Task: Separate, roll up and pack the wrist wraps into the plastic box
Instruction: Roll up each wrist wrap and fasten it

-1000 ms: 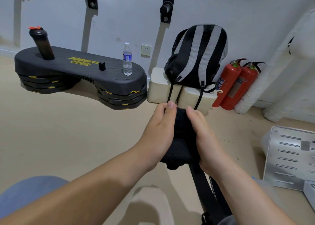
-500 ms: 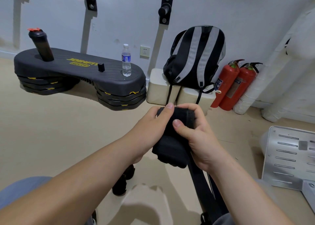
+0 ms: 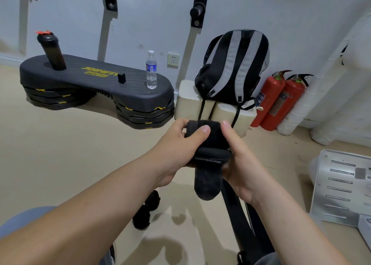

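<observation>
A black wrist wrap (image 3: pixel 206 158) is held in the air in front of me, partly rolled into a thick bundle with a fuzzy end hanging down. My left hand (image 3: pixel 178 144) grips the roll from the left, thumb across its top. My right hand (image 3: pixel 243 160) grips it from the right with fingers curled behind it. A long black strap (image 3: pixel 236 214) trails down from the bundle toward my lap. Another black wrap (image 3: pixel 145 210) lies on the floor below my left forearm. The plastic box is not in view.
A black step platform (image 3: pixel 96 80) with a shaker bottle (image 3: pixel 51 50) and a water bottle (image 3: pixel 151 70) stands at the left. A striped backpack (image 3: pixel 234 68) sits on cream blocks, beside two red fire extinguishers (image 3: pixel 279 100). A slotted metal panel (image 3: pixel 341 186) lies at the right.
Both hands have turned the wrap, so the roll is thicker and a fuzzy end now hangs below it. The wrap on the floor has come into view.
</observation>
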`<act>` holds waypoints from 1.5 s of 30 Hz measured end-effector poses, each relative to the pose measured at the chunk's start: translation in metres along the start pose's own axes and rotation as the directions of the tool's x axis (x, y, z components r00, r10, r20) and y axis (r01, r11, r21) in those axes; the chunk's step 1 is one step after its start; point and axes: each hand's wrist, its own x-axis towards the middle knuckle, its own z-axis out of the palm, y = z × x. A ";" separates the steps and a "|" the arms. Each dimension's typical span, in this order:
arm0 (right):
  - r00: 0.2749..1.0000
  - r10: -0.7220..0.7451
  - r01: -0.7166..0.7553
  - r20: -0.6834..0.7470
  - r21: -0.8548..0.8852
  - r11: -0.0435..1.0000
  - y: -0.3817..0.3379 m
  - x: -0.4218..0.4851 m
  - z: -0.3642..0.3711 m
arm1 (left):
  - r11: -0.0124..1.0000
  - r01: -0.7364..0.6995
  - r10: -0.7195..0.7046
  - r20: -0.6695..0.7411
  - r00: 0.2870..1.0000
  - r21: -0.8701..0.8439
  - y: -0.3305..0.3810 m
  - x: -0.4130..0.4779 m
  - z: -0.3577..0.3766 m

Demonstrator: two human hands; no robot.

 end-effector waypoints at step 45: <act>0.963 -0.005 0.081 -0.270 0.271 0.959 0.001 0.009 -0.016 | 0.991 0.111 -0.118 0.089 0.989 0.078 -0.006 0.000 0.000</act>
